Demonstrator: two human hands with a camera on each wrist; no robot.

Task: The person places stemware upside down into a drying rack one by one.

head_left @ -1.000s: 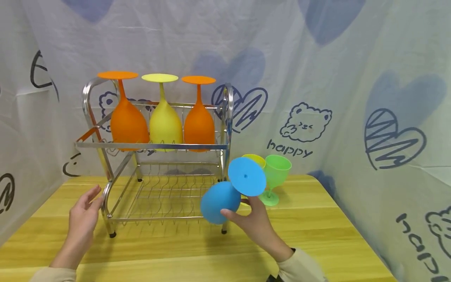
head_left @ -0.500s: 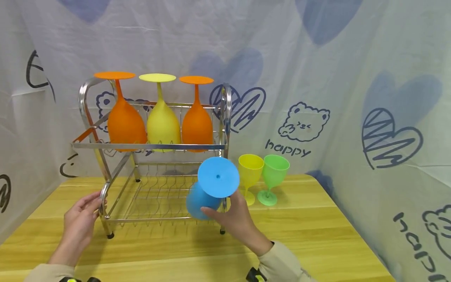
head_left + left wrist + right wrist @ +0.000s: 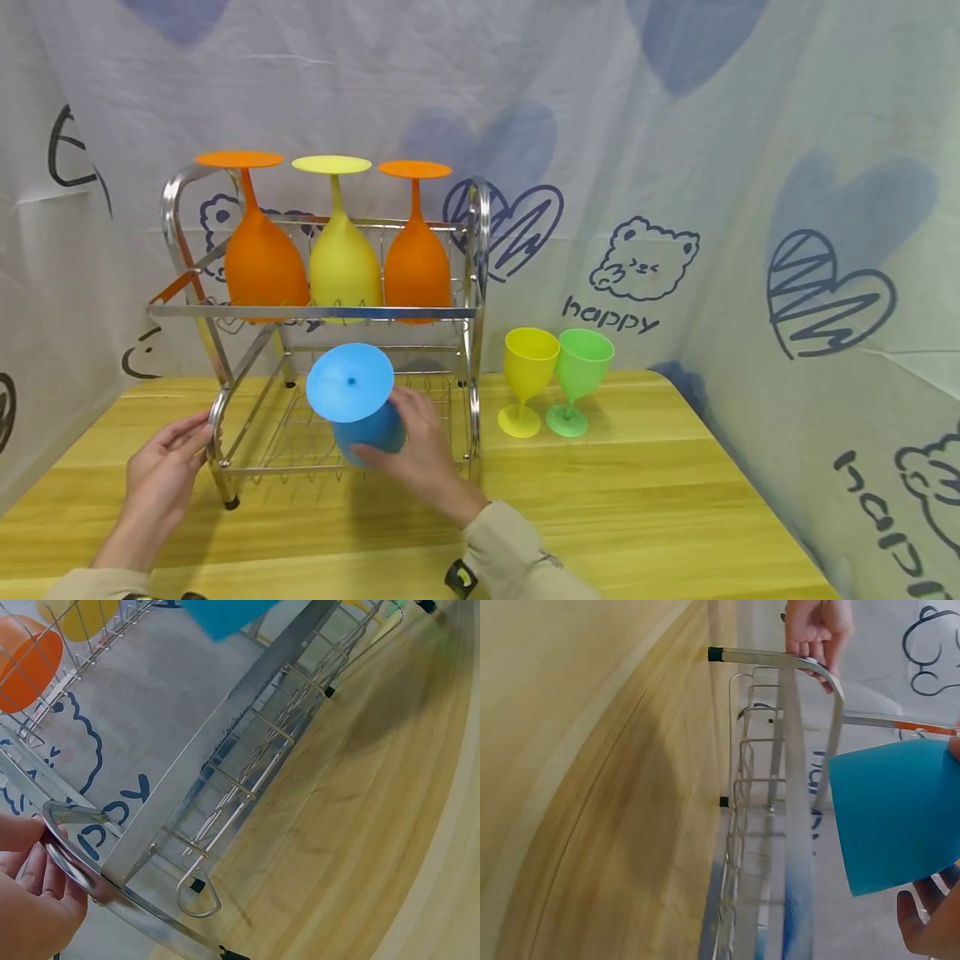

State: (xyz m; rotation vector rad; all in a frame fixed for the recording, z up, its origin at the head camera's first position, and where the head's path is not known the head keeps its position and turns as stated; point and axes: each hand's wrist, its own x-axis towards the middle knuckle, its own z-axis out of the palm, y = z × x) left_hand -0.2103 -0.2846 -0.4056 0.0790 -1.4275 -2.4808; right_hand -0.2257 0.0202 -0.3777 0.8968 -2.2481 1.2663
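My right hand (image 3: 423,454) grips the bowl of a blue goblet (image 3: 367,429), thumb on one side and fingers on the other. The goblet is upside down, tilted with its round foot toward the head camera, in front of the lower shelf of a metal dish rack (image 3: 337,469). In the right wrist view the goblet's rim (image 3: 841,825) faces the rack, apart from its bars. My left hand (image 3: 161,471) holds the rack's left front leg, thumb and fingers pinching the curved tube in the left wrist view. Inverted on the top shelf stand two orange goblets (image 3: 264,267) flanking a yellow goblet (image 3: 345,267).
Right of the rack, a bright yellow goblet (image 3: 531,367) and a green goblet (image 3: 583,367) stand upright on the wooden table (image 3: 637,500). A printed cloth (image 3: 675,150) hangs behind and along both sides.
My right hand has carried the blue goblet left, from the rack's right leg to before the lower shelf's middle. The left hand has come to grip the rack's leg.
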